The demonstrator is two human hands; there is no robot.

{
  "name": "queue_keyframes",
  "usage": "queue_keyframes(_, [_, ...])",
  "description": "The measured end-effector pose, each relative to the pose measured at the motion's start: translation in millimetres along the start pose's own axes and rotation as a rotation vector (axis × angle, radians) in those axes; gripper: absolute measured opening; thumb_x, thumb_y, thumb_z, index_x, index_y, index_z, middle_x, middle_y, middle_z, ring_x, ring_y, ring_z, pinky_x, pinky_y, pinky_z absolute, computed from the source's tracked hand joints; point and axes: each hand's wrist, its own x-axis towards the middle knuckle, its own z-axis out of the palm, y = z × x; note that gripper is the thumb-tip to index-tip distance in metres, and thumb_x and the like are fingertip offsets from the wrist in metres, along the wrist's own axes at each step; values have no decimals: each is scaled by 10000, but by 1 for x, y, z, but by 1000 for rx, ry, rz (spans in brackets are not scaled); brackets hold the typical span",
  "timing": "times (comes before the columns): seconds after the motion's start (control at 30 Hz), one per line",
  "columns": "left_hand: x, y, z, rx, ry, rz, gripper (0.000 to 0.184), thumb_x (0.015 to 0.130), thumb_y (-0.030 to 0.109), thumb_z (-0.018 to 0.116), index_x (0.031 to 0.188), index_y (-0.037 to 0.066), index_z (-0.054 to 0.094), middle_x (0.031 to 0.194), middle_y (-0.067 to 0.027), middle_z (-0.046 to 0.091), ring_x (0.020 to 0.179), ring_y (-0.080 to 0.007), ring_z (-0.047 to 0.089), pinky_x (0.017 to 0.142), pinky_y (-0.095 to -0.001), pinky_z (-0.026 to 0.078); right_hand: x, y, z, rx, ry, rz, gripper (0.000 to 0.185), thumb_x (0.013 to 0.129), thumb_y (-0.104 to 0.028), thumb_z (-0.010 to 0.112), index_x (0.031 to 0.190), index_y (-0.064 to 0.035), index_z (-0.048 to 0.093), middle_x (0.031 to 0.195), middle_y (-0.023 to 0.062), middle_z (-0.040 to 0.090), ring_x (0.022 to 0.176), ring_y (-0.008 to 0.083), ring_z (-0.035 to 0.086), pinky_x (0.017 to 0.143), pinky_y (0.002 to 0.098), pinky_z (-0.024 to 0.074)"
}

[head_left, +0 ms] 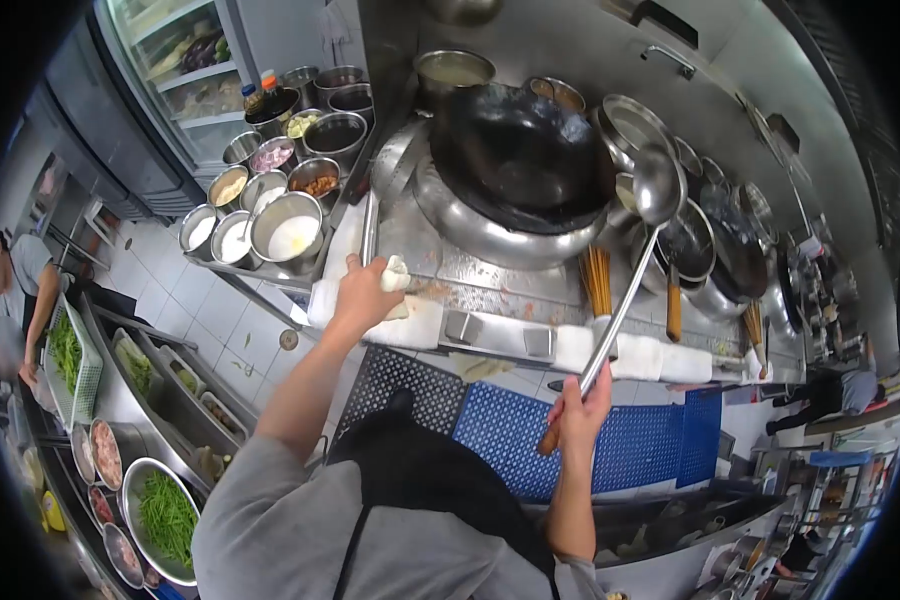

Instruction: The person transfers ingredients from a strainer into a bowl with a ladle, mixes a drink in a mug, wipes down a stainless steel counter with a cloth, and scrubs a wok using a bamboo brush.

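Note:
My left hand is closed, with a white cloth at its fingers, at the lower end of the metal handle of a strainer. Its fingers touch that handle. My right hand is wrapped round the long handle of a ladle, low down near its wooden end. The ladle's bowl is up at the right of a black wok, over some metal pots. The wok sits tilted on a round metal burner ring.
Metal containers of ingredients stand at the left of the stove. A bamboo brush and a wooden-handled pan lie at the right. Folded white towels line the front edge. A co-worker handles greens at far left.

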Motion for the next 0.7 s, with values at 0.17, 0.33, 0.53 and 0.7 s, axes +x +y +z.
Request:
queue_keyframes(0.17, [11,-34,3,-146,-20,28,465,672,194,825,1063,6,657,1041,-275,614,958,-452,625,822,-492,542,32,-8,8,-52,48,102,556,966,-28,517,1495,-19,346,609,7,496,410,78,451,342,241,407])
queue_keyframes(0.33, [-5,-32,-22,-518,-5,-81,450,675,110,804,1096,22,670,1041,-137,658,911,-275,676,815,-364,559,144,-52,-3,-235,89,13,526,949,-11,530,1455,-17,386,650,29,505,415,113,480,345,276,401])
queue_keyframes(0.53, [-64,-24,-21,-1197,-62,-399,504,706,99,716,1175,-27,580,990,-100,662,828,-206,675,750,-336,573,344,-89,-25,-304,37,58,76,884,9,576,943,31,534,638,61,532,427,175,521,356,336,444])
queue_keyframes(0.7, [-117,-47,-2,-1340,31,-602,682,637,198,839,1217,-19,553,980,-105,657,858,-235,680,754,-364,578,518,-44,-36,-439,34,30,64,864,24,589,833,43,536,595,118,562,419,236,558,359,370,442])
